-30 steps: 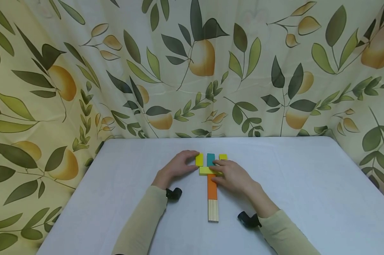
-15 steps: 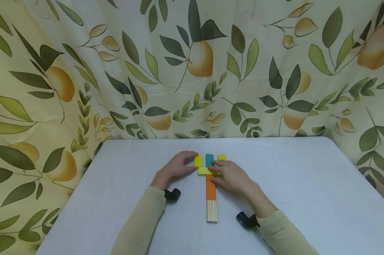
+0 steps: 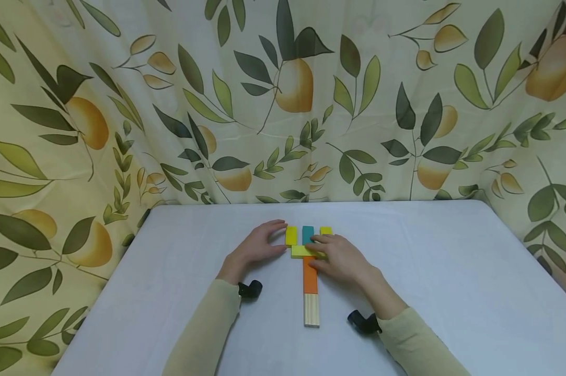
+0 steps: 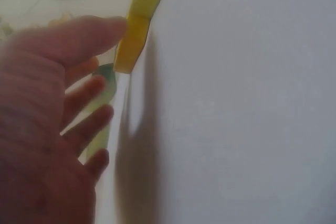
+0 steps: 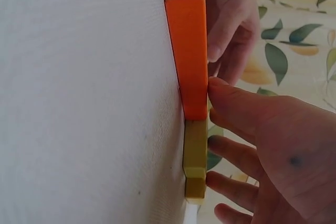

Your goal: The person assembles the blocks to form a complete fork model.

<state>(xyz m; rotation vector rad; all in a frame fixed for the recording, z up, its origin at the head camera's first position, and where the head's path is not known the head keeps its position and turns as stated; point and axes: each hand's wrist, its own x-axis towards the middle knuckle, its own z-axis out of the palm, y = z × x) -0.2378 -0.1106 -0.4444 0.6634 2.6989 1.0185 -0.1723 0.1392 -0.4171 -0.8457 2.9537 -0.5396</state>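
Note:
Wooden blocks lie flat on the table in a fork shape. At its far left is a yellow block (image 3: 290, 235), with my left hand (image 3: 251, 247) beside it, thumb and fingers spread around its left side. In the left wrist view the thumb (image 4: 89, 38) looks close to the yellow block; contact is unclear. My right hand (image 3: 346, 258) rests with extended fingers over the yellow-green crosspiece (image 3: 298, 251) and the orange block (image 3: 310, 279). In the right wrist view its thumb touches the orange block (image 5: 189, 56). A teal block (image 3: 308, 233) and another yellow block (image 3: 326, 230) stand partly hidden behind it.
A plain wood block (image 3: 311, 310) continues the stem toward me. White cloth covers the table (image 3: 428, 261). A leaf-and-fruit curtain (image 3: 358, 130) hangs along the back and sides. Black wrist cameras (image 3: 251, 290) sit at both cuffs.
My left hand has drawn slightly left, its fingers loosening from the left yellow block. The right hand and the blocks stay in place; the view shifts a little.

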